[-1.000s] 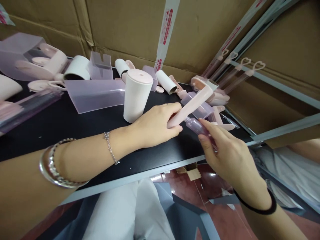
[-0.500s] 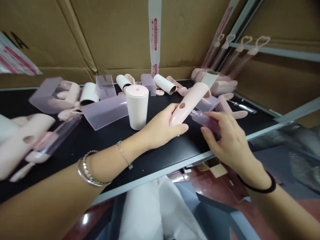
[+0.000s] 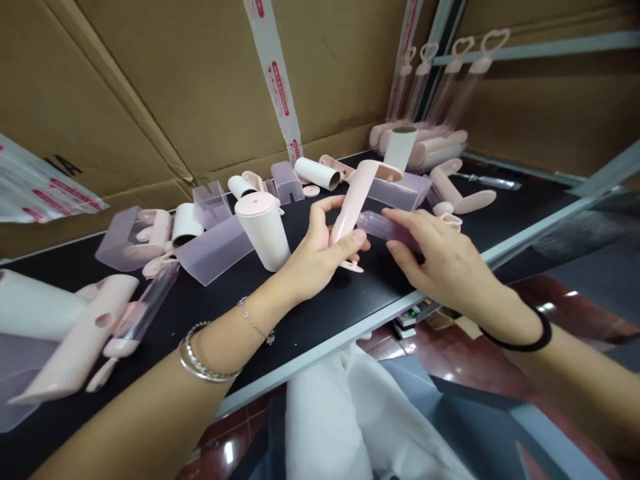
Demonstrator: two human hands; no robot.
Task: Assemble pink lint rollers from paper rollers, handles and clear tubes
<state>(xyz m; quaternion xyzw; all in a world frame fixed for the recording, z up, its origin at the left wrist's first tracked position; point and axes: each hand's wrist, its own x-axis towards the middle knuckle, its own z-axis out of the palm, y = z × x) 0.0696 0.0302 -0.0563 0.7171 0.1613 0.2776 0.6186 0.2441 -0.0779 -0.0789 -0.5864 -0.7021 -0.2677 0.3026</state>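
My left hand is closed around a pale pink curved plastic bracket with a wide rounded flange at its upper end. In my right hand is a translucent purple tube, gripped between thumb and fingers. The tube's tip meets the side of the bracket, but the exact contact is hidden. Left of my left hand stands a white tapered cup with a pink lid. Beyond the bracket is an upright white tube beside a purple translucent cover.
Pink brackets, white tubes and purple covers lie along the black shelf. At the far right, a screwdriver lies near several clear rods with heart-shaped tops. Cardboard backs the shelf; a metal rail edges its front.
The view has shifted and turned. My left hand has rotated the pink bracket, so its flange now shows and its round hole is turned away. The purple tube stays in my right hand.
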